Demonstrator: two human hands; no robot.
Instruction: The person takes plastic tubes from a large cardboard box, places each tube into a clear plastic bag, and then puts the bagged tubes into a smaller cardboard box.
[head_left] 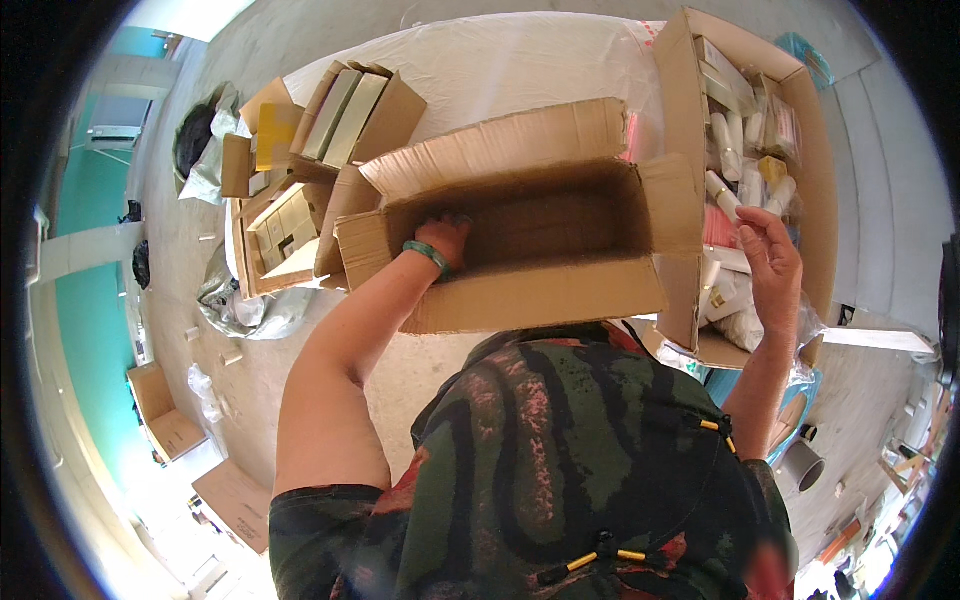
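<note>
An open cardboard box [540,298] with its flaps spread stands in front of me. My left hand [445,242], with a green bangle [428,256] at the wrist, reaches into its left end. Those fingers are curled in shadow, and what they hold, if anything, does not show clearly. Over the larger carton [822,200] on the right, my right hand [774,258] pinches the lower end of a white tube [722,193] between thumb and fingers. More white tubes [725,145], small boxes and clear plastic wrapping lie in that carton.
At the left stand a carton with two pale flat boxes [355,118] and another with several small tan boxes [288,228]. A white sheet [480,75] covers the surface behind. Plastic sacks [245,300] sit on the floor to the left, and a grey bin [802,465] at the lower right.
</note>
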